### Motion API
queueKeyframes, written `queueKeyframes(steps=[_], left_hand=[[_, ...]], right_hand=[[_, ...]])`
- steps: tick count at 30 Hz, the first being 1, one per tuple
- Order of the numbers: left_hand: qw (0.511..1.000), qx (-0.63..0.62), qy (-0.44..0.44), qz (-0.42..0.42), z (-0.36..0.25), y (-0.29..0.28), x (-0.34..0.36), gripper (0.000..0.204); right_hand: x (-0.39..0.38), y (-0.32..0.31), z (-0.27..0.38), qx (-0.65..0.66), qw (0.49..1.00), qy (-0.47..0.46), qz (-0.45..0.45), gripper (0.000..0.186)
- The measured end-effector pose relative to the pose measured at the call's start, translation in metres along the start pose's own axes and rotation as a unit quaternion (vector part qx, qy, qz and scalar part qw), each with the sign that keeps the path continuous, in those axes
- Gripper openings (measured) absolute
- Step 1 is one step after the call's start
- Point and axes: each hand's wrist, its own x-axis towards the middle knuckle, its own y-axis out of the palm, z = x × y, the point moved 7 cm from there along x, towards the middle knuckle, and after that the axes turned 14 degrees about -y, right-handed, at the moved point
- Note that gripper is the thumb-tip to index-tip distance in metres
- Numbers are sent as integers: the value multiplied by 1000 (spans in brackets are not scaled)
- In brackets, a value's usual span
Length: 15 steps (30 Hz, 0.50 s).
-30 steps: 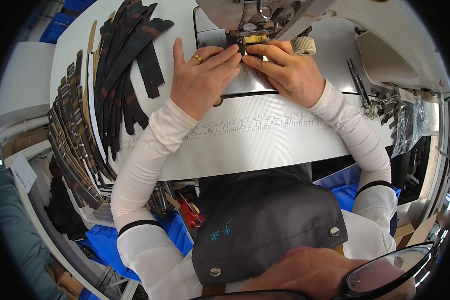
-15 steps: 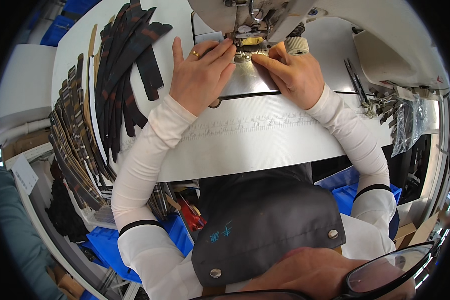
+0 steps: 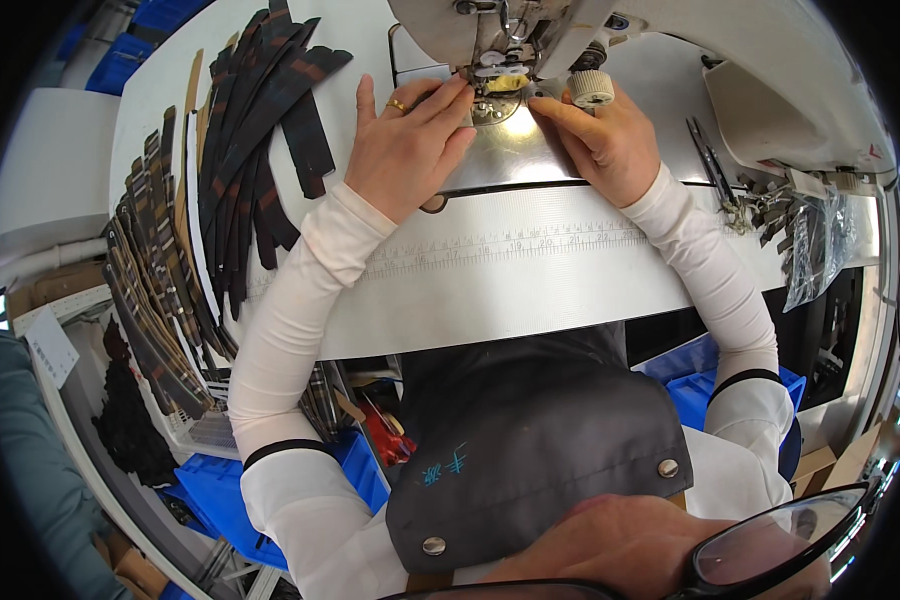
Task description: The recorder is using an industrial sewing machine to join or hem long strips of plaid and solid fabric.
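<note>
My left hand [image 3: 410,143] lies to the left of the sewing machine's needle area, its little finger spread from the others. Its fingertips reach up to the presser foot and the round needle plate [image 3: 496,110]; nothing graspable shows between them. Right of the plate, my right hand [image 3: 610,140] has its thumb stretched toward the foot and its other fingers bent, partly behind a ribbed pale knob [image 3: 591,88]. Whatever its fingertips hold, if anything, is hidden. A bare metal bed plate [image 3: 515,160] shows between the hands. The sewing machine [image 3: 660,30] stands over them.
Dark fabric strips [image 3: 255,130] are heaped on the white table [image 3: 450,300], beside a row of striped strips [image 3: 155,290] on the left. Right of my hand lie black tweezers [image 3: 708,155], small metal parts and a clear plastic bag [image 3: 820,245]. Blue bins [image 3: 225,500] stand below.
My right hand has drawn back to the right, away from the presser foot, uncovering more of the needle plate. The left hand keeps its place beside the foot. The view has shifted slightly.
</note>
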Motion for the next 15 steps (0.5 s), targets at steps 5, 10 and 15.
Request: queueKeyframes(steps=[5, 10, 15], left_hand=[[1000, 11, 8, -12, -1, 1, -3, 37], [1000, 12, 14, -15, 4, 1, 0, 38], [1000, 17, 2, 11, 7, -1, 2, 35]], right_hand=[[-6, 0, -5, -3, 1000, -5, -9, 14], [-6, -1, -5, 2, 1000, 10, -11, 15], [-22, -11, -5, 44, 999, 29, 6, 18]])
